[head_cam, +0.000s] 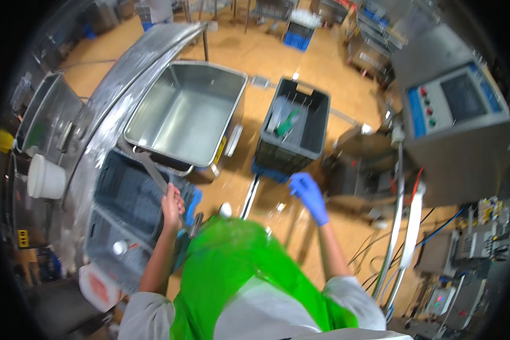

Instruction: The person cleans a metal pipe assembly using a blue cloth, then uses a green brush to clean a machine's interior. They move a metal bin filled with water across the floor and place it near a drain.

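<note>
My bare left hand [172,204] is closed around the end of a long metal bar or blade [155,174], which slants up and left over the grey plastic crates. Its far end lies near the front left corner of a deep stainless steel tub [240,95]. Gloved in blue, my right hand [306,193] hangs over the floor with its fingers partly bent and holds nothing. Just beyond it stands a dark grey crate [295,148] with a green-handled tool [287,123] and some clear plastic inside.
A dark grey crate [123,187] and a lighter grey crate [119,225] stand at left beside a steel table [110,106]. A white bucket [46,177] is farther left. At right are a machine with a control panel [459,100], metal rails [395,221] and cables [429,238].
</note>
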Motion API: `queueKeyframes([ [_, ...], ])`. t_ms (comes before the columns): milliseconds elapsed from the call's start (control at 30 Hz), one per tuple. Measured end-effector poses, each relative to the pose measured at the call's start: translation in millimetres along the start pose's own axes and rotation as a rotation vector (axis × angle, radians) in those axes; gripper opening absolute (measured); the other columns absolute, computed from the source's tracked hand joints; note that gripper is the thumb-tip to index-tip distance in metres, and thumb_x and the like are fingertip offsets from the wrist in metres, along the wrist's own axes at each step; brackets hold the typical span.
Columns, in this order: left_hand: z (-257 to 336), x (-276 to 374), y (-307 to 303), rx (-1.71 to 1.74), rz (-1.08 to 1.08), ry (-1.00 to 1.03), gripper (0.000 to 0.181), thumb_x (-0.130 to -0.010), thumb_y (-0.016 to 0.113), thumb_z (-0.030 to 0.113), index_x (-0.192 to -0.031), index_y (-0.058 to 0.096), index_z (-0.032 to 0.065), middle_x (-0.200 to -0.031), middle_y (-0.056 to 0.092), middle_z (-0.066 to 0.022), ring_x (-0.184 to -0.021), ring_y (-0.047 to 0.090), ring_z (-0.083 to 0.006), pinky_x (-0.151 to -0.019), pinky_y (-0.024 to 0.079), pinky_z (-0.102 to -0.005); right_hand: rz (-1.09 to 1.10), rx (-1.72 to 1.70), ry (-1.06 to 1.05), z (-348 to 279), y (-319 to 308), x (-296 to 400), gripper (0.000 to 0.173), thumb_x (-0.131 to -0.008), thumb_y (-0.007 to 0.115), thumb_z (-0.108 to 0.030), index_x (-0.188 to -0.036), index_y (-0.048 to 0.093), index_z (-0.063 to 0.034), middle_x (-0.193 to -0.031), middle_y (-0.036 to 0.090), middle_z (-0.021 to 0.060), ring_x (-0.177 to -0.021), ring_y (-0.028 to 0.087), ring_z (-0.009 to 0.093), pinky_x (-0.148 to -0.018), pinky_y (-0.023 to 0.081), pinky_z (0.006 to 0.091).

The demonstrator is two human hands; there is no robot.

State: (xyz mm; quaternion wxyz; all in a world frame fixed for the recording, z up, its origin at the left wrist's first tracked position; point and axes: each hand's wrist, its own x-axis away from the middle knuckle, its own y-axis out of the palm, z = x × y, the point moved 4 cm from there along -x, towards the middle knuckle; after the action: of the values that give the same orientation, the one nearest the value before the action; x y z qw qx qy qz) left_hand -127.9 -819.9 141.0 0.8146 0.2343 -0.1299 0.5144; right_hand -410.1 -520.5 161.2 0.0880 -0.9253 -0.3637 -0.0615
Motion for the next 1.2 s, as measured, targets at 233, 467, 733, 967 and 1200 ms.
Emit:
queueKeyframes([
  [233,-32,-104,143,-0.390,-0.364,-0.107,0.034,-0.088,0.049,0.039,-0.069,0.050,0.0113,-0.051,0.034,0.0063,-0.041,0.030,-0.0051,-0.036,0.021,-0.0239,-0.161,0.327,0.142,79,40,-103,0.029,-0.085,0.059,-0.026,-0.104,0.051,-0.0056,-0.082,0.057,0.0028,-0.070,0.055,0.010,-0.064,0.046,0.0250],
  [467,-33,-172,203,-0.485,-0.532,-0.114,0.032,-0.087,0.053,0.041,-0.071,0.051,0.0129,-0.050,0.027,0.0096,-0.041,0.025,-0.0020,-0.035,0.016,-0.0215,-0.037,0.283,0.017,51,14,-180,0.025,-0.083,0.061,-0.023,-0.100,0.054,-0.0069,-0.075,0.053,0.0003,-0.068,0.048,0.008,-0.062,0.044,0.0251],
  [733,0,-214,202,-0.432,-0.349,-0.230,0.026,-0.090,0.050,0.034,-0.077,0.050,0.0120,-0.052,0.024,0.0101,-0.041,0.022,-0.0006,-0.035,0.015,-0.0197,0.069,0.303,0.334,114,-53,-277,0.027,-0.084,0.059,-0.031,-0.096,0.052,-0.0076,-0.077,0.058,0.0026,-0.063,0.055,0.010,-0.053,0.044,0.0248],
  [967,-5,-223,170,-0.515,0.047,-0.351,0.024,-0.090,0.051,0.030,-0.076,0.048,0.0108,-0.051,0.028,0.0091,-0.036,0.024,-0.0014,-0.033,0.017,-0.0195,0.160,0.681,0.295,251,-70,-464,0.053,-0.075,0.064,-0.039,-0.109,0.046,-0.0010,-0.095,0.059,0.0233,-0.090,0.058,0.037,-0.078,0.045,0.0425],
  [1200,-11,-212,190,-0.580,0.325,-0.487,0.025,-0.090,0.051,0.030,-0.077,0.049,0.0096,-0.050,0.028,0.0082,-0.036,0.024,-0.0016,-0.032,0.015,-0.0204,0.190,0.952,0.520,301,-55,-605,0.059,-0.074,0.065,-0.030,-0.120,0.038,-0.0037,-0.109,0.053,0.0232,-0.098,0.056,0.036,-0.080,0.047,0.0442],
])
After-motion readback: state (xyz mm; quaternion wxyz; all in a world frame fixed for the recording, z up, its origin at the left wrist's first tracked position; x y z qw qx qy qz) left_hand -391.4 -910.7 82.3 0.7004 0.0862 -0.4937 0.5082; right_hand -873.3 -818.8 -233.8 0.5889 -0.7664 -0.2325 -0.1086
